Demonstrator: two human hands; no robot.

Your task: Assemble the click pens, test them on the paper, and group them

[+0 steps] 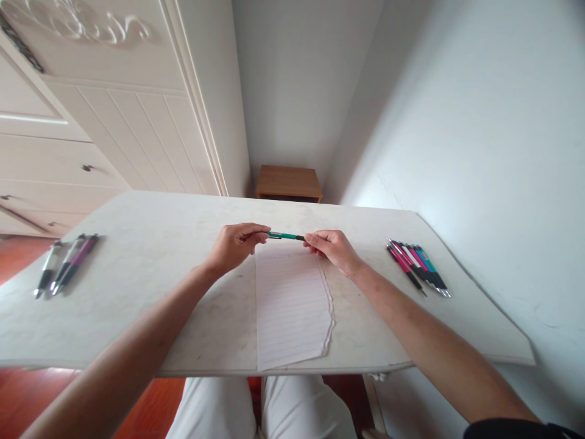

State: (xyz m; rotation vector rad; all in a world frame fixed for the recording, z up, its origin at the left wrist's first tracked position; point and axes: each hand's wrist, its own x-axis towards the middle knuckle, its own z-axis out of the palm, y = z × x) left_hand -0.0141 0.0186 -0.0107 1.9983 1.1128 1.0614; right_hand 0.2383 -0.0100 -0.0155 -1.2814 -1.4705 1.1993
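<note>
A green pen (284, 235) with a black grip is held level between my two hands, above the far edge of the paper. My left hand (235, 245) pinches its left end, where a dark clip shows. At the other end, the fingers of my right hand (334, 249) close around the tip, which they hide. Beneath lies a lined sheet of paper (292, 311) with a torn, wavy right edge, reaching to the front edge of the white table (201, 341).
Several pens (418, 265) in pink, white, blue and green lie side by side at the right. Three thicker pens (68, 265) rest at the far left. Beyond the table are a wooden stand (289, 181), a white cabinet (114, 134) and, to the right, a wall (479, 152).
</note>
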